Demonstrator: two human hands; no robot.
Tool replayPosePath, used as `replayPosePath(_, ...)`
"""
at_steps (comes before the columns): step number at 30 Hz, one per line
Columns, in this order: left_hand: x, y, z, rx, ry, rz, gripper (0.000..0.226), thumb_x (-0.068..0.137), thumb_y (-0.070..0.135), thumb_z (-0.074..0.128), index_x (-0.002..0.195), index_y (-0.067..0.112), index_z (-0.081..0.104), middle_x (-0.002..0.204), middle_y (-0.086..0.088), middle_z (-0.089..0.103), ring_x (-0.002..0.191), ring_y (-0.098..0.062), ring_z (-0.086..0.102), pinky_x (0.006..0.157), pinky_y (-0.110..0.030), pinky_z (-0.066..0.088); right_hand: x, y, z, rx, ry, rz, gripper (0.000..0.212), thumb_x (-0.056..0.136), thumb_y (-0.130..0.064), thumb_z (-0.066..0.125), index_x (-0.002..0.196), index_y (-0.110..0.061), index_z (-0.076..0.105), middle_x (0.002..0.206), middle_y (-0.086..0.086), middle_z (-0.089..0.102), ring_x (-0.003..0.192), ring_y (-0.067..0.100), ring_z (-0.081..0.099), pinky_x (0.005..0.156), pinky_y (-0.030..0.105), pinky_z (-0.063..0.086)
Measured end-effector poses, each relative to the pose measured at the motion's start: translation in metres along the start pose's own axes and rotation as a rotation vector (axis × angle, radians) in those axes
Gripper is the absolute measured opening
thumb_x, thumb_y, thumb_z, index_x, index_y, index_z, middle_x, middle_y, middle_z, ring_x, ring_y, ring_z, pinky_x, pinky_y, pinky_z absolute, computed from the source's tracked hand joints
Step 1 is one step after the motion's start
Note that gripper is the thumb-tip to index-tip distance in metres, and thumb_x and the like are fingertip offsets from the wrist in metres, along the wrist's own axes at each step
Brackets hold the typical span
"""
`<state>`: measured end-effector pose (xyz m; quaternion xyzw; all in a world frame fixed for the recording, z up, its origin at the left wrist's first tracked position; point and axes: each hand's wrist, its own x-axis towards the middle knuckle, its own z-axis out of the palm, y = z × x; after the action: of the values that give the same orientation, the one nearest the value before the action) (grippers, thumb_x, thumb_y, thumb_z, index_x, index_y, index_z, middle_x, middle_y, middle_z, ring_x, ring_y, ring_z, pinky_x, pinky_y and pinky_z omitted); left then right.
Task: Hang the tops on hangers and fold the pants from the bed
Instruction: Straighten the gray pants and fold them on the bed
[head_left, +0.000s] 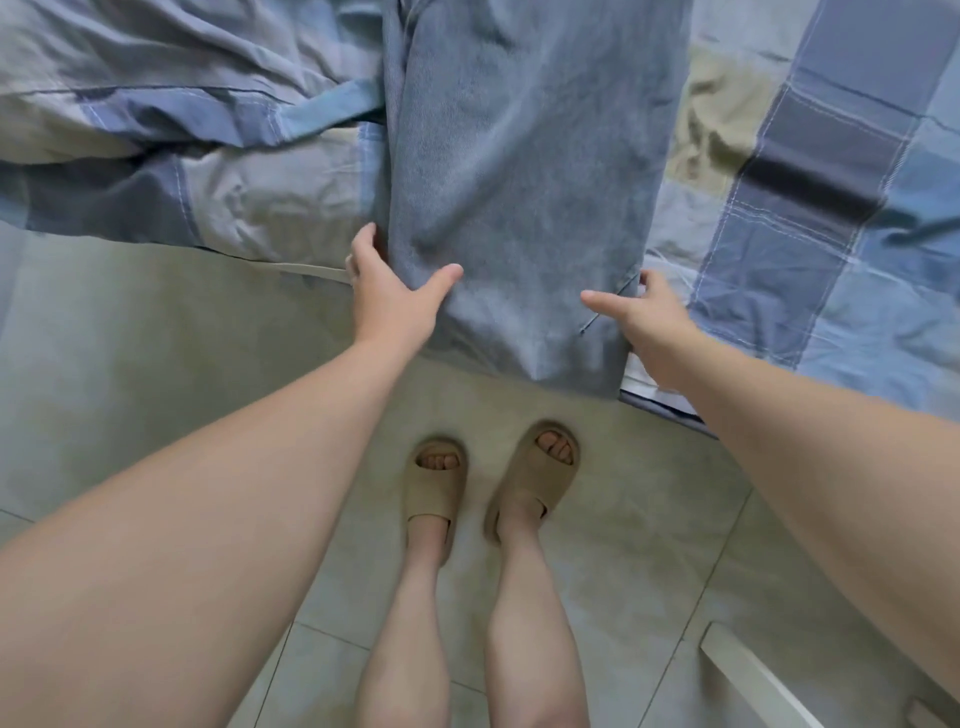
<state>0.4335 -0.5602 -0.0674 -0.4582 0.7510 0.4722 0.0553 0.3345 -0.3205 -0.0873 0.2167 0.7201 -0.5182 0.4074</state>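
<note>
Two hands, left hand (395, 299) and right hand (652, 317), each pinch a side edge of the soft, thick pants (519, 182), likely heavy and floppy, on the bed (831, 218).

Tan slippers (435, 486), grey tiled floor (628, 545), crumpled plaid quilt (156, 130)
</note>
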Motion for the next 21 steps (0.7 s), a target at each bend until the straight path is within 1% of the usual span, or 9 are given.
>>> replayPosePath(2,-0.003,-0.003,-0.001,-0.009,-0.07,-0.07,0.076,0.076,0.038,0.084,0.136,0.016,0.043,0.13,0.003,0.057,0.12,-0.015,0.057,0.104,-0.033,0.046,-0.001,0.001,0.002,0.055,-0.132,0.012,0.047,0.087,-0.007,0.075,0.13,-0.012,0.056,0.118,0.006,0.071,0.102,0.022,0.072,0.086,0.037,0.059)
replayPosePath(5,-0.009,-0.007,-0.009,0.004,-0.194,-0.116,0.053,0.078,0.026,0.085,0.122,0.013,0.06,0.116,0.002,0.069,0.107,-0.017,0.067,0.097,-0.037,0.053,-0.012,0.008,0.007,0.08,-0.225,0.092,0.038,0.085,-0.007,0.074,0.122,-0.01,0.066,0.108,0.006,0.076,0.093,0.021,0.075,0.075,0.034,0.062)
replayPosePath(7,-0.017,-0.007,-0.017,-0.007,-0.291,-0.13,0.045,0.076,0.018,0.086,0.117,0.013,0.067,0.111,0.0,0.073,0.1,-0.014,0.07,0.088,-0.029,0.056,-0.022,0.013,0.007,0.082,-0.229,0.161,0.035,0.082,-0.01,0.078,0.117,-0.01,0.07,0.103,0.008,0.077,0.089,0.023,0.075,0.071,0.035,0.062)
replayPosePath(9,-0.025,-0.007,-0.026,0.001,-0.383,-0.157,0.042,0.075,0.013,0.087,0.113,0.013,0.07,0.107,0.001,0.074,0.093,-0.008,0.069,0.077,-0.019,0.054,-0.033,0.019,0.006,0.064,-0.227,0.193,0.033,0.081,-0.012,0.079,0.113,-0.01,0.072,0.105,0.01,0.077,0.091,0.025,0.075,0.077,0.038,0.062)
replayPosePath(10,-0.03,-0.006,-0.03,0.007,-0.415,-0.173,0.042,0.074,0.012,0.087,0.113,0.013,0.071,0.106,0.001,0.073,0.091,-0.007,0.069,0.075,-0.018,0.053,-0.04,0.022,0.006,0.056,-0.226,0.19,0.032,0.08,-0.012,0.079,0.111,-0.01,0.072,0.106,0.011,0.077,0.093,0.026,0.075,0.08,0.04,0.062)
replayPosePath(13,-0.044,-0.003,-0.041,0.024,-0.464,-0.187,0.043,0.074,0.013,0.088,0.114,0.011,0.072,0.105,0.0,0.074,0.092,-0.01,0.069,0.083,-0.023,0.054,-0.062,0.027,0.002,0.009,-0.206,0.145,0.034,0.079,-0.012,0.081,0.112,-0.01,0.072,0.104,0.01,0.077,0.097,0.031,0.074,0.089,0.045,0.059)
replayPosePath(15,-0.054,-0.002,-0.049,0.033,-0.487,-0.173,0.039,0.074,0.014,0.088,0.109,0.015,0.073,0.098,0.006,0.073,0.086,-0.003,0.069,0.077,-0.016,0.053,-0.079,0.027,-0.002,-0.035,-0.196,0.111,0.033,0.077,-0.014,0.083,0.108,-0.011,0.073,0.102,0.01,0.077,0.095,0.03,0.074,0.09,0.045,0.058)
replayPosePath(17,-0.067,-0.002,-0.06,0.035,-0.529,-0.173,0.034,0.074,0.016,0.088,0.104,0.019,0.073,0.093,0.012,0.074,0.083,0.003,0.069,0.07,-0.01,0.051,-0.099,0.026,-0.004,-0.043,-0.216,0.078,0.033,0.077,-0.012,0.082,0.109,-0.012,0.073,0.103,0.008,0.077,0.095,0.027,0.075,0.089,0.043,0.058)
replayPosePath(21,-0.099,-0.004,-0.084,0.055,-0.597,-0.162,0.034,0.074,0.011,0.086,0.103,0.02,0.071,0.101,0.009,0.075,0.094,-0.007,0.071,0.08,-0.017,0.052,-0.148,0.021,-0.002,-0.181,-0.206,-0.052,0.033,0.079,-0.003,0.081,0.11,-0.012,0.072,0.102,0.0,0.078,0.094,0.015,0.074,0.084,0.031,0.058)
